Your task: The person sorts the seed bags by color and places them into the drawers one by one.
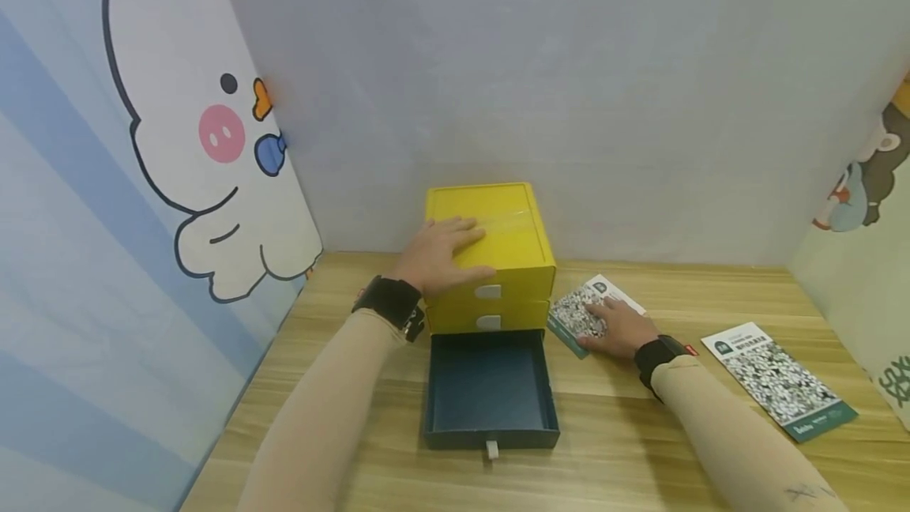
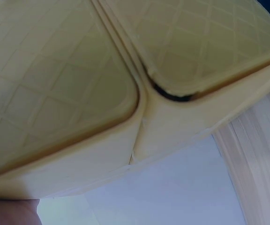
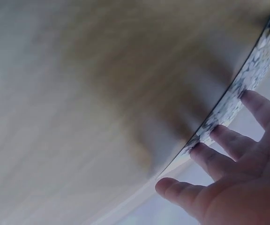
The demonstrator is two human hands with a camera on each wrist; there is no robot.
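Observation:
A yellow drawer box [image 1: 515,247] stands against the back wall, with two upper drawer fronts showing pale tabs. Its dark teal bottom drawer [image 1: 490,389] is pulled out toward me, with a bare floor and a small white tab. My left hand [image 1: 444,255] rests on the top front left of the box, fingers extended; the box side [image 2: 69,93] fills the left wrist view. To the right of the box, my right hand [image 1: 626,329] touches a flat printed packet [image 1: 577,308] lying on the table. Its fingers [image 3: 233,140] are spread, with fingertips against the packet's patterned face.
A second flat packet [image 1: 782,382] with a white speckled pattern and green end lies farther right on the wood-grain table [image 1: 611,449]. A pale back wall and printed curtains on the left [image 1: 178,180] and right enclose the table.

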